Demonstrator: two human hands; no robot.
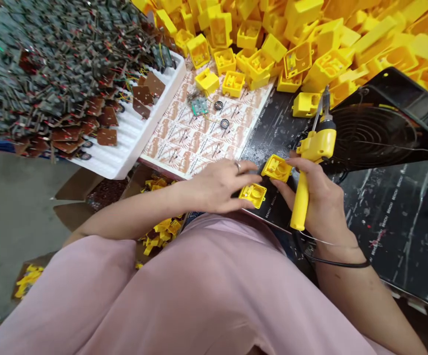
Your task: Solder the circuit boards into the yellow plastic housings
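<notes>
Yellow, hard-looking plastic forms two small square casings, both open at the top and lying just before the person on the black desk [402, 212]. Around the near casing [253, 194] the left hand [217, 186] spreads its fingers; whether they press it, I cannot tell. The right hand [325, 199] has its fingers closed around a yellow tool [315, 146] with a metal tip, while its thumb and forefinger are also at the far casing [278, 169]. The tool's smooth handle covers part of this hand.

Beside the tool leans a black fan [374, 130] with a round wire grille. Behind is a heap of yellow casings [258, 32]. On a patterned sheet [177, 140] lie a green circuit board [199, 106] and two round discs [224, 124]. To the left, a ribbed white foam tray [155, 133] carries crowded, wired parts [62, 69].
</notes>
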